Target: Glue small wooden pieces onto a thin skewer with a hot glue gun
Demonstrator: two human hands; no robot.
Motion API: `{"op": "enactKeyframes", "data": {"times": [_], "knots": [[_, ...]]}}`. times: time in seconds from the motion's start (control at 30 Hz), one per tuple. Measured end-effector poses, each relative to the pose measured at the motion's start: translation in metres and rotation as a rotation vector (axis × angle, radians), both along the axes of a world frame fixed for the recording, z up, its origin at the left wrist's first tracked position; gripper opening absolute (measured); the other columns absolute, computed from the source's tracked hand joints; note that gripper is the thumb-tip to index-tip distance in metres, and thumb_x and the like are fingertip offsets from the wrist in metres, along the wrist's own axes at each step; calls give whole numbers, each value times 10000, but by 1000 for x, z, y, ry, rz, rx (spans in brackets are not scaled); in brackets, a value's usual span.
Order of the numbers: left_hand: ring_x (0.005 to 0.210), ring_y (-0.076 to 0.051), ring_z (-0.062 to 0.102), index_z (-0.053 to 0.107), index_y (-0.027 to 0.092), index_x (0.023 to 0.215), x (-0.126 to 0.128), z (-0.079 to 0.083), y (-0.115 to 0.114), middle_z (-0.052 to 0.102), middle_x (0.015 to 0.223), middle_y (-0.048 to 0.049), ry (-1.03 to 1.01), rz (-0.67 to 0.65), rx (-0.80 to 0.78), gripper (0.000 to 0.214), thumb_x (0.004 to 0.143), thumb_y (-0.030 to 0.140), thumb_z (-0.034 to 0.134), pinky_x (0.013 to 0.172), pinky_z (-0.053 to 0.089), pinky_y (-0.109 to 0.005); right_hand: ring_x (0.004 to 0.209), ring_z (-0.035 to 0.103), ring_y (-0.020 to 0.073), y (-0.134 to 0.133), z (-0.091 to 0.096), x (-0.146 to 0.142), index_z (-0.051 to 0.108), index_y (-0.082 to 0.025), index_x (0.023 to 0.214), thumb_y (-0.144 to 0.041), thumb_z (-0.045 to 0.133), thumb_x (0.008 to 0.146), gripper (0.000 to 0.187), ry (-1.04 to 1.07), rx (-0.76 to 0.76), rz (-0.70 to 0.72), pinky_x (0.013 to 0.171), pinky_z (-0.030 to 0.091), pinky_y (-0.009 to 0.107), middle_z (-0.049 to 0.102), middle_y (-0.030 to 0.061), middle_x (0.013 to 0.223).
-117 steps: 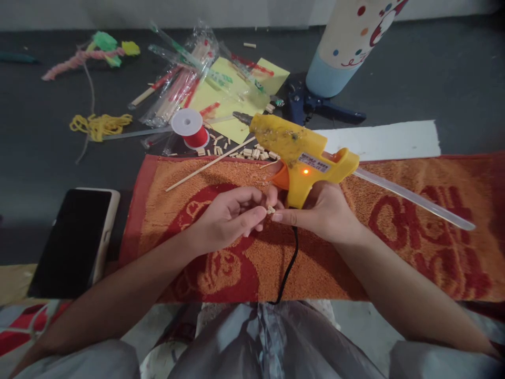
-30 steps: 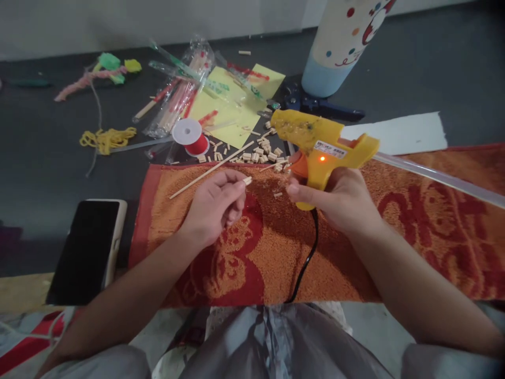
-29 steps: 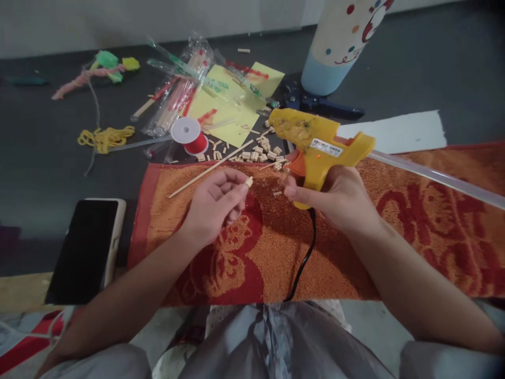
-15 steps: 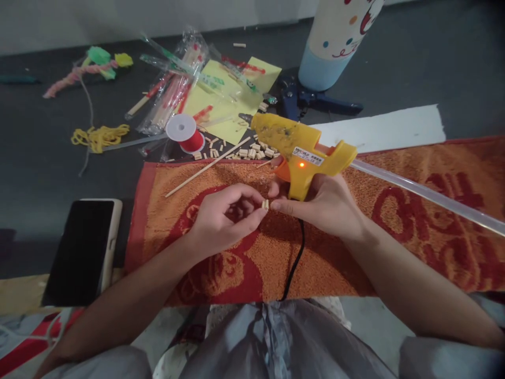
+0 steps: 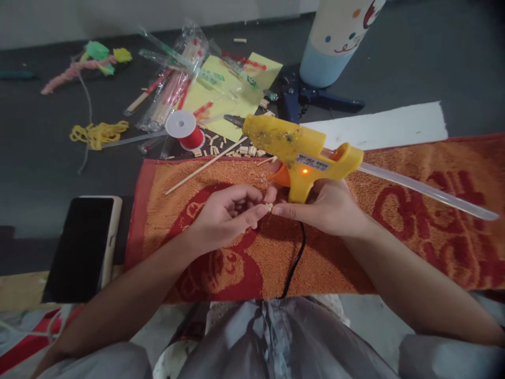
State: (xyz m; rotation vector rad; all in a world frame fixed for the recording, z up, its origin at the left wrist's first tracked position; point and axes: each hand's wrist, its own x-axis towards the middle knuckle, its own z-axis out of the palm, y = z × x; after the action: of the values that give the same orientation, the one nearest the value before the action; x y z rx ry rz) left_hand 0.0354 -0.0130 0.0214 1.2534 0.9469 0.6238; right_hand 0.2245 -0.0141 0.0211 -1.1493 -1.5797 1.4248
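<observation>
My left hand (image 5: 231, 216) pinches a tiny bundle of cut wooden stick pieces (image 5: 269, 207) between thumb and fingertips. My right hand (image 5: 331, 208) is wrapped round the grip of a yellow hot glue gun (image 5: 290, 142), and its thumb tip reaches the small bundle. The gun lies on its side in the hand, nozzle toward the upper left, with an orange light lit. A long clear glue stick (image 5: 430, 190) sticks out of its back. Both hands are above an orange and red towel (image 5: 323, 263).
Cut stick pieces (image 5: 244, 151) and a thin wooden stick (image 5: 205, 166) lie beyond my hands. Farther back are a red thread spool (image 5: 191, 136), wrapped chopsticks (image 5: 169, 95), yellow paper (image 5: 197, 100), blue pliers (image 5: 292, 100) and a bottle (image 5: 327, 52). A phone (image 5: 81, 247) lies left.
The glue gun has tilted and shifted slightly, its nozzle moving left. My left fingers have turned the small wooden bundle, which now faces another way against the right thumb.
</observation>
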Motion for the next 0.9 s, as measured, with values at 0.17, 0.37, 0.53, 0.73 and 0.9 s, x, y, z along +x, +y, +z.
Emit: {"op": "enactKeyframes", "data": {"times": [0.17, 0.37, 0.53, 0.73, 0.9], "knots": [[388, -34, 437, 559, 160, 753, 0, 0, 0, 544, 509, 59, 2, -8, -25, 215, 777, 334, 683, 401, 367, -158, 774, 653, 169, 0, -2, 1, 642, -184, 783, -311, 754, 717, 182, -31, -8, -16, 805, 575, 334, 684, 17, 805], [382, -38, 438, 562, 161, 762, 0, -2, -1, 551, 502, 55, 41, -3, -61, 232, 771, 355, 687, 388, 352, -161, 724, 638, 148, -1, -3, 0, 635, -217, 862, -344, 774, 706, 245, 45, -46, -5, 743, 583, 309, 668, 2, 798], [386, -39, 446, 562, 162, 760, 0, 1, 0, 553, 508, 55, 45, -4, -55, 224, 775, 353, 678, 386, 352, -161, 678, 638, 130, -2, 1, -5, 608, -238, 939, -394, 800, 686, 354, 208, -113, -17, 692, 591, 287, 647, -13, 769], [381, -39, 438, 548, 167, 744, 1, 4, 1, 552, 498, 57, 67, 5, -93, 227, 742, 346, 688, 376, 343, -157, 710, 652, 128, -3, 1, -7, 609, -229, 863, -373, 795, 698, 288, 297, -134, -5, 723, 613, 289, 635, -12, 767], [388, -42, 449, 559, 166, 755, 1, 5, 1, 556, 499, 54, 88, 6, -119, 229, 738, 352, 690, 376, 348, -155, 693, 631, 123, -3, 0, -7, 605, -233, 878, -355, 808, 685, 306, 274, -126, -8, 726, 610, 291, 617, -14, 759]]}}
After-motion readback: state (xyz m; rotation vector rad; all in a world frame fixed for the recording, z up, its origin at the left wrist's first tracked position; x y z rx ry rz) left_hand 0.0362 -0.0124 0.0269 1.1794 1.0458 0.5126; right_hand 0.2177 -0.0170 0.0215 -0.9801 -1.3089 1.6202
